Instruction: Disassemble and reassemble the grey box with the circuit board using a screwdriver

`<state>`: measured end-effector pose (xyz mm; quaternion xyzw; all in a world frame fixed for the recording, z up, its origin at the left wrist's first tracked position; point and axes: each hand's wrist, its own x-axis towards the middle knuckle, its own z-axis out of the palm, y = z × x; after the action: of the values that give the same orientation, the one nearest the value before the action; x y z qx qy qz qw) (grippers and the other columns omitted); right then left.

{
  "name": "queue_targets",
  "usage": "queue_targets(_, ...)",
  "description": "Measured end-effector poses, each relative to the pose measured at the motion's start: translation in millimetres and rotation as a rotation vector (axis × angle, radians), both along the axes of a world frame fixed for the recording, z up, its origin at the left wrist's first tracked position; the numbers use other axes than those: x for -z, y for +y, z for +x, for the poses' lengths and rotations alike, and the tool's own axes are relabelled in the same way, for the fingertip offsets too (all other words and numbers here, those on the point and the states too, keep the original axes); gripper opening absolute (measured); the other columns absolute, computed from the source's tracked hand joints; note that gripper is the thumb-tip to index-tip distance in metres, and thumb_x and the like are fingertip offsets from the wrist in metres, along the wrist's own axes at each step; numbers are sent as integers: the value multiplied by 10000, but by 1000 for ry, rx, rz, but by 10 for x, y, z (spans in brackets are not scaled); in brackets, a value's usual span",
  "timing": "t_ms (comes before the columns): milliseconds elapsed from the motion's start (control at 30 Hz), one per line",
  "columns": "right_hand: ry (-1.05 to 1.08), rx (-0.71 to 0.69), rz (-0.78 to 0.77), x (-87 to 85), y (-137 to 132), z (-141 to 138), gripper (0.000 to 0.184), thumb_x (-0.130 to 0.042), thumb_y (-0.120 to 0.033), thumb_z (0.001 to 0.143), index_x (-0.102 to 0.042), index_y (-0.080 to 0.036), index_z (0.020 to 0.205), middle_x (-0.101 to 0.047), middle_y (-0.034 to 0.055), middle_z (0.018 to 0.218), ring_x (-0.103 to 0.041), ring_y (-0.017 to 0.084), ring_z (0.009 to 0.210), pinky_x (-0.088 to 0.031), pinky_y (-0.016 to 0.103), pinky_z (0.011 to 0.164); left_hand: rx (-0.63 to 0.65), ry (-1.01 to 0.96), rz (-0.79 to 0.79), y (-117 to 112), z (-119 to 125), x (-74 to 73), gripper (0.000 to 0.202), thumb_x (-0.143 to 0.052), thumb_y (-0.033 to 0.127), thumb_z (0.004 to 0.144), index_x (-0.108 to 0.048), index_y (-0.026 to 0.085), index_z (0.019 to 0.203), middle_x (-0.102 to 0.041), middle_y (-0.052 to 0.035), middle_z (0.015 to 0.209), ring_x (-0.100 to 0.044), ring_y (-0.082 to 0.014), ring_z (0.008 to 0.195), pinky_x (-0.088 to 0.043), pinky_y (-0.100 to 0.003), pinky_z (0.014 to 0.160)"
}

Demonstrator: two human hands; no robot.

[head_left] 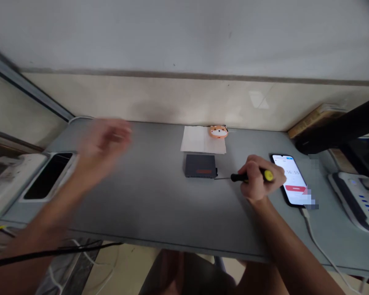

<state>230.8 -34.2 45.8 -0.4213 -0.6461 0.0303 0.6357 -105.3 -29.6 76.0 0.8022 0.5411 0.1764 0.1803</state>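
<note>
In my right hand [256, 180] is a screwdriver [238, 177] with a black and yellow handle, the fingers wrapped round it. Its thin shaft points left, and the tip is at the lower right corner of a small dark grey box [199, 164] lying flat on the table. Whether the tip touches the box, I cannot tell. My left hand [106, 137] is raised over the table's left part, apart from the box. Motion blurs it, so its fingers are not clear and no held thing shows.
Behind the box lies folded white paper [192, 139] with an orange animal-faced item [218, 132] on it. A lit phone [292, 180] with a cable lies right, near a white power strip [356, 200]. A dark-screened device [49, 176] lies left on the grey table [160, 205].
</note>
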Motion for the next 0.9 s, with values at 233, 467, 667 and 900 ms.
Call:
queue_targets(233,-47,-131,155,75,-31,-71,291,-518,-82,833,-503,-212,573,-430,-33,467,-391,108,421,-295,288,447,221,-33,-133,109,707,462,683,-588,477,923,-358,338,1551,-403,-9,1625,-392,-308,1457,-376,-495,1195)
queue_targets(467,-38,-191,118,108,-68,-194,293,-506,-90,866,-541,-215,604,-487,-28,479,-422,110,427,-349,277,441,285,-12,-98,260,794,454,683,-652,350,887,-397,285,1517,-535,-49,1505,-471,-315,1383,-353,-514,1205)
queue_targets(667,-118,-322,109,125,-120,-367,231,-498,-48,853,-580,-209,709,-573,-12,527,-479,118,473,-390,268,459,301,-78,-82,232,815,478,743,-643,235,844,-364,257,1533,-531,-64,1509,-474,-291,1392,-348,-499,1217)
queue_targets(900,-96,-314,100,156,-135,-348,237,-494,-26,842,-588,-219,740,-610,-11,549,-487,120,487,-406,267,471,247,-115,-46,91,729,539,767,-608,197,865,-309,307,1563,-373,-76,1617,-347,-317,1490,-310,-559,1240)
